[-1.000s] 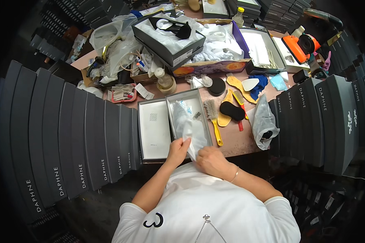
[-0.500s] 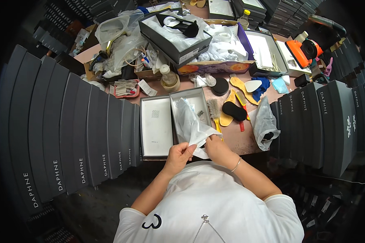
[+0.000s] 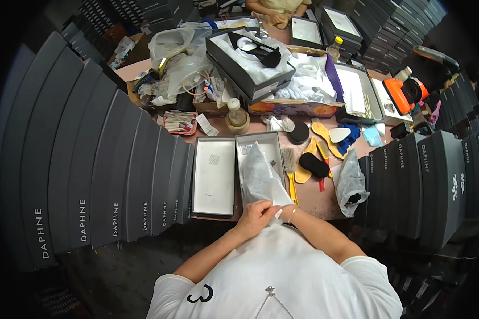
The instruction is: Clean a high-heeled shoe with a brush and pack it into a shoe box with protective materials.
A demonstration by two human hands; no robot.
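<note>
My left hand (image 3: 254, 217) and my right hand (image 3: 280, 213) meet at the near edge of the table, both pinching the lower end of a sheet of white tissue paper (image 3: 261, 178). The paper rises from my hands and drapes over the open grey shoe box (image 3: 274, 144) in front of me. Most of my right hand is hidden behind the left hand and the paper; a thin bracelet shows at its wrist. The box's lid (image 3: 214, 175) lies upside down just left of the box.
Rows of dark shoe boxes stand on the left (image 3: 90, 175) and right (image 3: 426, 181). A yellow-handled brush (image 3: 290, 170), insoles (image 3: 314, 165), a clear bag (image 3: 351, 181), a bottle (image 3: 235, 111) and a boxed black shoe (image 3: 250, 58) crowd the table. Another person's hands (image 3: 274, 16) are at the far end.
Both hands have drawn back from inside the box to the table's near edge, pulling the tissue paper's lower end with them. The paper now stands up higher over the box.
</note>
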